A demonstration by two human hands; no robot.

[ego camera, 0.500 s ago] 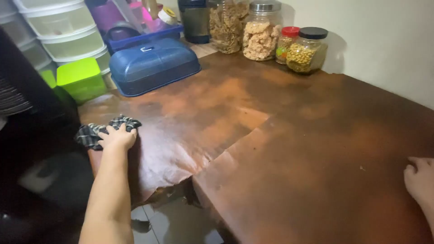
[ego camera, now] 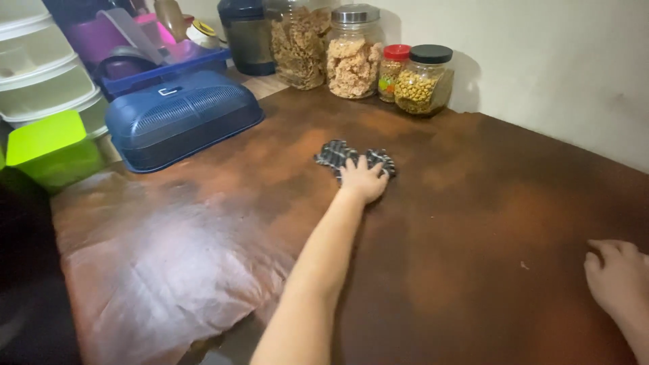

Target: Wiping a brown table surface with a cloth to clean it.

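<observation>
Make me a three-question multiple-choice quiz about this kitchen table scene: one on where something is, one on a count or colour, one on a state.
1. Where does the checked black-and-white cloth lie?
A. on the brown tabletop, under the left hand
B. on the floor
C. on top of the blue domed plastic cover

2. What colour is the lid of the small glass jar of mixed sweets?
A. green
B. red
C. white

3. How is the right hand?
A. gripping a jar
B. holding the cloth
C. resting on the tabletop, holding nothing

Answers: 1 A, the hand presses the cloth to the table. 2 B, its cap is plainly red. 3 C, its fingers lie on bare wood.
</observation>
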